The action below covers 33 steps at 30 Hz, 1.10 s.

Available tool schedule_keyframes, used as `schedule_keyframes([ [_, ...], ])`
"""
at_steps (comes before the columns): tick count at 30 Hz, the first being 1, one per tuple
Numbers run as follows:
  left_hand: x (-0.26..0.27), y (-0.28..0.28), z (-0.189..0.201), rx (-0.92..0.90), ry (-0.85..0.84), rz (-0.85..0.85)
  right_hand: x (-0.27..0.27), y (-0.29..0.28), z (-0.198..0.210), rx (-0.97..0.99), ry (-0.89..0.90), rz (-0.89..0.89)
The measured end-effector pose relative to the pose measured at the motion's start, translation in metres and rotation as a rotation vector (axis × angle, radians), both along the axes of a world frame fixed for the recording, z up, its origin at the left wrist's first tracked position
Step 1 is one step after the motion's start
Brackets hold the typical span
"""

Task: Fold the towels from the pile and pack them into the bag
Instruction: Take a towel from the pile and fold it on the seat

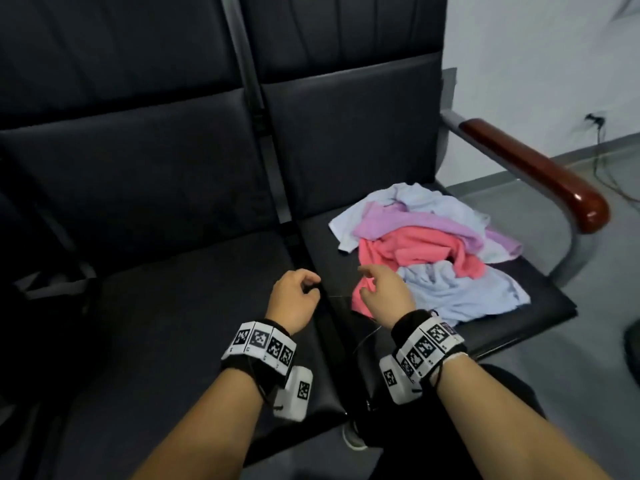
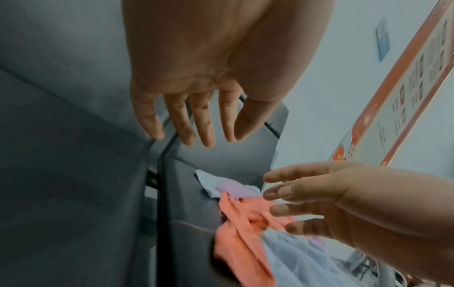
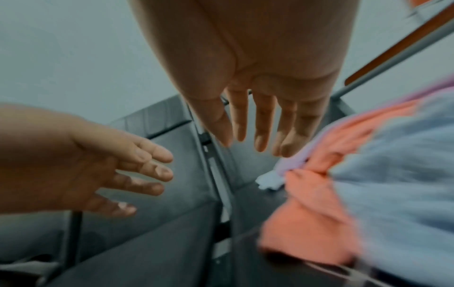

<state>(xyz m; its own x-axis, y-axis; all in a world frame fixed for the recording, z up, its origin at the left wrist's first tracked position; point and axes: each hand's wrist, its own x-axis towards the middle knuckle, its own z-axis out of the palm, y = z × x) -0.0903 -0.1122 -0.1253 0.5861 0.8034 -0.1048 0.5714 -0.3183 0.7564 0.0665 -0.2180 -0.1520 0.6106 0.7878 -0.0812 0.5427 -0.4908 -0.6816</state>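
Observation:
A loose pile of towels lies on the right black seat (image 1: 540, 306): a coral towel (image 1: 412, 251) in the middle, a lilac one (image 1: 408, 220) behind it, and pale blue ones at the front (image 1: 460, 289) and back (image 1: 426, 199). My right hand (image 1: 367, 275) hovers over the coral towel's near left corner (image 3: 307, 219), its fingers (image 3: 260, 132) straight and holding nothing. My left hand (image 1: 308, 282) hangs over the gap between the seats, left of the pile, fingers (image 2: 201, 126) relaxed and empty. A dark bag-like shape (image 1: 52, 285) sits at the far left, mostly hidden.
The left black seat (image 1: 173, 323) lies beside the pile. A metal strip (image 1: 294, 237) divides the two seats. A red-brown wooden armrest (image 1: 540, 171) borders the right seat. Grey floor with a cable (image 1: 602, 161) lies beyond. My dark-clothed knee (image 1: 502, 393) is at the front.

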Motion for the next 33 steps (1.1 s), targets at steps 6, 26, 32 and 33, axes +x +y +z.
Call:
schedule_keyframes([
  [6, 0.048, -0.015, -0.033, -0.074, 0.044, -0.034, 0.036, 0.0, -0.048, -0.271, -0.093, -0.011],
  [26, -0.057, -0.032, 0.014, -0.116, -0.295, -0.116, -0.081, 0.015, 0.061, 0.495, 0.636, 0.145],
  [32, -0.136, -0.029, 0.019, -0.006, -0.36, 0.059, -0.157, 0.022, 0.07, 0.439, 0.589, 0.373],
  [33, -0.151, -0.028, 0.019, 0.021, -0.363, 0.077, -0.167, 0.022, 0.07, 0.434, 0.603, 0.406],
])
